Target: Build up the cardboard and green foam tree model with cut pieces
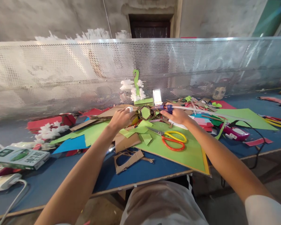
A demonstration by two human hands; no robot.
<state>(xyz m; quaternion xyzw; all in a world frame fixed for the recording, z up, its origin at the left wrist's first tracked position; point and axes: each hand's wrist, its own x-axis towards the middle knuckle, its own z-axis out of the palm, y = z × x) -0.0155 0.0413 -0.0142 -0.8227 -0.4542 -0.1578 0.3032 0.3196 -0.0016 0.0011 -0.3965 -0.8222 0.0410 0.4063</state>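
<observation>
My right hand [178,115] is wrapped round a purple glue gun [166,108]. A long whitish glue stick [196,110] sticks out from its back toward the right. The gun's front end points left, close to a small brown-edged hexagonal piece [145,112] with green paper in its middle. At the left side of this piece, my left hand [123,118] has its fingers bent and pressed on its edge; the fingertips are partly hidden. Something white shows on a finger of that hand. Scissors [172,139] with yellow and orange handles lie between my forearms on green card [184,156].
Behind stands a perforated metal screen [84,72]. A green strip with white tufts [137,86] rises before it. Cardboard scraps [128,161] lie in front. A magenta device [236,132] with a black cord is right; a printed box [20,157] and white plug [6,182] are left.
</observation>
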